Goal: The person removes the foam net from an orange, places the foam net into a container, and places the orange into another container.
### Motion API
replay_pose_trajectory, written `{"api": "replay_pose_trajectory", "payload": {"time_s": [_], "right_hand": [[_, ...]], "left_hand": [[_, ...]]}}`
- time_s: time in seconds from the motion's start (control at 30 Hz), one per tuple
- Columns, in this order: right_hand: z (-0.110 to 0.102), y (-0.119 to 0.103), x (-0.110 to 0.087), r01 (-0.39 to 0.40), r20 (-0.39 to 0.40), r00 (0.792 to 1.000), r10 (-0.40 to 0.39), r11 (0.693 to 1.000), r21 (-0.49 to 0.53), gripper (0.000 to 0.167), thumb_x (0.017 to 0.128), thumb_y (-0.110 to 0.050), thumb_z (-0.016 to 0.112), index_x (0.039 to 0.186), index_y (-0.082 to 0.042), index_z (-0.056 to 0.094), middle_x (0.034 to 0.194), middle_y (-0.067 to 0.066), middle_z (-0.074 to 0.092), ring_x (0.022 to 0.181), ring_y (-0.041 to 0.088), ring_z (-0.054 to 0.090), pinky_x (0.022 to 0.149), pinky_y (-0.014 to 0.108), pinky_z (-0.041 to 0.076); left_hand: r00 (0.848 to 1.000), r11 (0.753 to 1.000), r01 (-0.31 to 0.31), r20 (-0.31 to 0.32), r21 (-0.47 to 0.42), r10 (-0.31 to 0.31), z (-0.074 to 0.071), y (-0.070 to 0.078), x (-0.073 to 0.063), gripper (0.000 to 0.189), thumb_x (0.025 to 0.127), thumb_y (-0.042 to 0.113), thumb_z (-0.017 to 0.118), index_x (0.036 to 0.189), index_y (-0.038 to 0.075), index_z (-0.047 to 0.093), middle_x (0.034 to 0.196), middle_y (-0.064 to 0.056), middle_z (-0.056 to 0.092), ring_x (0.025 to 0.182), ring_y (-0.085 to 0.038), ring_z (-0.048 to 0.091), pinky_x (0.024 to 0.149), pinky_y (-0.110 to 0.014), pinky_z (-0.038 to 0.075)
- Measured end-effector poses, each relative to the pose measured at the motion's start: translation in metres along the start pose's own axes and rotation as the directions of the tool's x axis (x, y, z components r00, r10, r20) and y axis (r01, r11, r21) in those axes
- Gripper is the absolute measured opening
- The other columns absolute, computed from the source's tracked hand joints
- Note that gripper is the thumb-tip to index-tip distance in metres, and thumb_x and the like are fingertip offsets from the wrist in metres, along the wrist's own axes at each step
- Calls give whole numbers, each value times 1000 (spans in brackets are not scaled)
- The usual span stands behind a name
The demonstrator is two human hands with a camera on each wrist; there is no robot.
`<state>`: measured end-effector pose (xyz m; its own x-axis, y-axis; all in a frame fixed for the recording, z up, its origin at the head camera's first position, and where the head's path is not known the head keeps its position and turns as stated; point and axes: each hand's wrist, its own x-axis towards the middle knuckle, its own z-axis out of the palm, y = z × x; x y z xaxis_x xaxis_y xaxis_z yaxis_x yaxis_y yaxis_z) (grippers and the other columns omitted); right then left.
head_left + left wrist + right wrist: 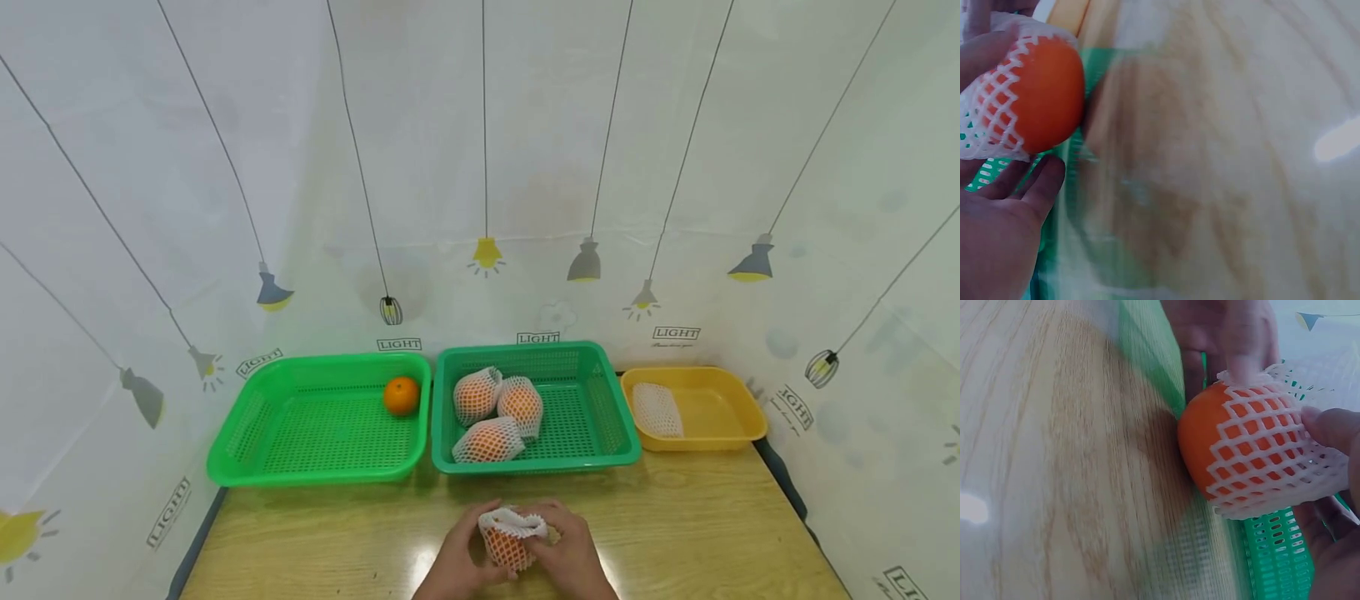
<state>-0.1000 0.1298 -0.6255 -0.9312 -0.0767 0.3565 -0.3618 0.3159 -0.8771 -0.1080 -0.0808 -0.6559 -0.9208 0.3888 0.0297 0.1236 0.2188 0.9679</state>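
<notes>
An orange (1200, 440) sits partly inside a white foam net sleeve (1254, 447), low over the table at the front. One end of the fruit is bare; the sleeve's loose open end stands up in the head view. My left hand (460, 560) holds the sleeved orange from the left, its fingers curled around the side. From the right, my right hand (572, 552) pinches the sleeve, thumb on the mesh and fingers beneath it in the right wrist view. Part of each hand is cut off in the wrist views.
Beyond the hands, a dark green basket (536, 467) holds three sleeved oranges (487, 440). To its left, a bright green basket (315, 479) contains one bare orange (402, 396). A yellow tray (720, 417) at right holds white foam sleeves (657, 410). Wood-grain table (315, 542) lies below.
</notes>
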Motion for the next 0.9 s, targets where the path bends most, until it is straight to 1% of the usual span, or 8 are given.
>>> {"api": "replay_pose_trajectory", "payload": {"time_s": [0.07, 0.23, 0.27, 0.47, 0.57, 0.63, 0.73, 0.9], "right_hand": [[1, 2, 0, 25, -12, 1000, -25, 1000, -3, 36, 76, 0, 86, 104, -22, 80, 102, -4, 78, 97, 13, 71, 83, 25, 58], [3, 9, 0, 56, -27, 998, -55, 998, 24, 34, 75, -1, 87, 104, -20, 80, 99, -1, 78, 95, 18, 71, 83, 24, 59], [3, 9, 0, 49, -28, 998, -48, 998, 32, 34, 75, -1, 87, 103, -20, 80, 99, -2, 78, 95, 18, 71, 83, 23, 58], [1, 2, 0, 15, 9, 1000, -15, 1000, 27, 30, 79, -6, 85, 105, -19, 80, 101, -3, 77, 97, 14, 70, 84, 25, 58], [-3, -3, 0, -88, 47, 995, 87, 995, 37, 25, 83, -11, 83, 107, -20, 79, 104, -3, 77, 99, 7, 69, 89, 26, 57], [-5, -5, 0, -199, 65, 979, 195, 979, 50, 22, 87, -16, 82, 108, -20, 78, 107, -3, 77, 102, 4, 68, 93, 28, 56], [-8, -8, 3, -348, 77, 936, 343, 935, 63, 23, 89, -25, 80, 111, -17, 77, 111, -1, 77, 104, 4, 69, 95, 27, 55], [-13, -12, 9, -479, 107, 877, 468, 867, 137, 33, 91, -29, 79, 114, -7, 76, 110, 7, 78, 96, 7, 70, 82, 24, 58]], "left_hand": [[999, 1000, -16, 34, -24, 17, 0, -4, 0, 98, 75, 19, 93, 156, 8, 39, 149, -7, 56, 134, -13, 54, 113, -22, 38], [999, 997, -48, 10, 53, 48, 2, -11, 0, 93, 78, 21, 90, 156, 11, 40, 147, -6, 58, 132, -13, 56, 112, -21, 39], [999, 997, -50, 0, 67, 50, 2, -11, 0, 92, 78, 24, 90, 155, 11, 41, 146, -5, 59, 131, -13, 56, 111, -21, 39], [1000, 999, -24, 0, -36, 24, 2, -10, 0, 86, 82, 25, 87, 154, 9, 43, 145, -9, 59, 126, -13, 60, 102, -22, 48], [1000, 1000, -15, -12, -3, 15, 2, -8, 1, 81, 83, 27, 86, 152, 15, 46, 145, -5, 59, 128, -13, 59, 105, -25, 47], [1000, 1000, 11, -22, 25, -10, 2, -6, 1, 80, 81, 30, 87, 151, 23, 48, 144, 0, 59, 129, -13, 57, 109, -27, 45], [998, 997, 54, -32, 50, -53, 2, -3, 3, 80, 78, 30, 89, 148, 29, 50, 142, 3, 61, 129, -13, 57, 110, -31, 44], [996, 995, 81, -34, 50, -79, 3, -2, 5, 81, 75, 30, 91, 146, 27, 52, 139, 3, 62, 126, -16, 59, 106, -29, 47]]}}
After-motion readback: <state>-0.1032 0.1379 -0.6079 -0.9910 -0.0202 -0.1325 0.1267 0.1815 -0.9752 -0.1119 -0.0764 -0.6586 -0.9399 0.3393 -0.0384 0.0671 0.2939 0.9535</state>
